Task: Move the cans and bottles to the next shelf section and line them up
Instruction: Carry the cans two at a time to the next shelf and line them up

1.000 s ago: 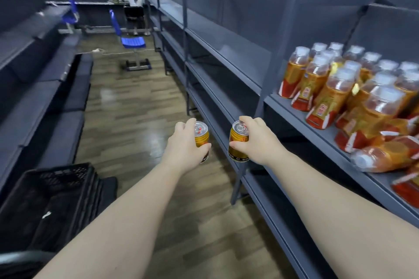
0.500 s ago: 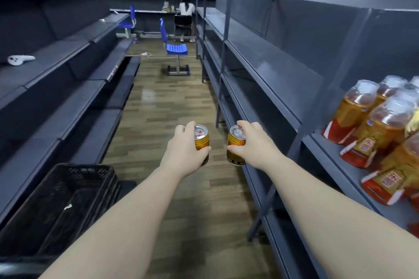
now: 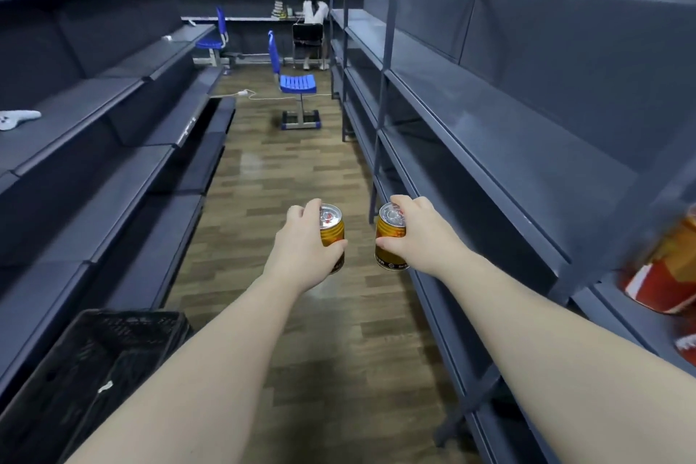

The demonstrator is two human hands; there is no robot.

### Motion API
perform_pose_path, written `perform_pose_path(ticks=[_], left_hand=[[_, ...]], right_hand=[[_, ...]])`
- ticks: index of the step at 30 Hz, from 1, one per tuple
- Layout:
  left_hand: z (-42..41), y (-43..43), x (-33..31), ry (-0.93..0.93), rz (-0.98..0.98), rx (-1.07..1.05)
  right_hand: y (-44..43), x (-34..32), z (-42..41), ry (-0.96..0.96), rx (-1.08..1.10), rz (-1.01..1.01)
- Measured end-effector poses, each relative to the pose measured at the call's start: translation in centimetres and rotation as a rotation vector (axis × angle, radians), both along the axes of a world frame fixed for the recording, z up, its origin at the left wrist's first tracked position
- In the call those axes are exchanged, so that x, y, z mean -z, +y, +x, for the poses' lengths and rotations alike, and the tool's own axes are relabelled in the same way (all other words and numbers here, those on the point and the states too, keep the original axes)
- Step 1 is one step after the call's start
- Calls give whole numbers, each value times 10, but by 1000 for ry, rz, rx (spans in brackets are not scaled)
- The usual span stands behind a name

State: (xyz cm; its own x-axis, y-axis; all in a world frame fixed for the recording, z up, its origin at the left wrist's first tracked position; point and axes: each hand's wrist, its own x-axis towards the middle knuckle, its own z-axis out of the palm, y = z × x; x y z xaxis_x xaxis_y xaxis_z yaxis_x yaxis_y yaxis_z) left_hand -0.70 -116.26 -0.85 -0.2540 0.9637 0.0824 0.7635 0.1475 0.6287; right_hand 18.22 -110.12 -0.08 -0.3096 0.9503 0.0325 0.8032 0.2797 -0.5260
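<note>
My left hand [image 3: 305, 249] grips a small gold can [image 3: 332, 228] with a silver lid, held upright over the aisle floor. Beside it, my right hand [image 3: 416, 235] grips a second gold can [image 3: 389, 235], also upright, just left of the grey shelf unit. The two cans are apart by a small gap. At the far right edge, blurred orange bottles with red labels [image 3: 668, 275] stand on a grey shelf [image 3: 617, 313]. The shelf section [image 3: 501, 147] left of the bottles' upright post carries nothing.
Grey shelving lines both sides of the wooden-floor aisle. A black plastic crate [image 3: 86, 373] stands at lower left. A blue chair [image 3: 295, 85] sits mid-aisle, and a person [image 3: 314, 13] sits at the far end. A white controller [image 3: 15, 117] lies on a left shelf.
The view has swung left along the aisle, so most bottles have slid out at the right edge. Both hands keep hold of their cans, side by side.
</note>
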Motion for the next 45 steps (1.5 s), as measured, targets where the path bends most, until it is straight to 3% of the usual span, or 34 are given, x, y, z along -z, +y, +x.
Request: perform_pose_path(ticks=[18,45], left_hand=[[-92,211,5,-50,4,67],[-121,529,-7,-23,18,39]], right_hand=[[203,-1,-77,-9,99,-21],[534,-3,-110,22,-6,3]])
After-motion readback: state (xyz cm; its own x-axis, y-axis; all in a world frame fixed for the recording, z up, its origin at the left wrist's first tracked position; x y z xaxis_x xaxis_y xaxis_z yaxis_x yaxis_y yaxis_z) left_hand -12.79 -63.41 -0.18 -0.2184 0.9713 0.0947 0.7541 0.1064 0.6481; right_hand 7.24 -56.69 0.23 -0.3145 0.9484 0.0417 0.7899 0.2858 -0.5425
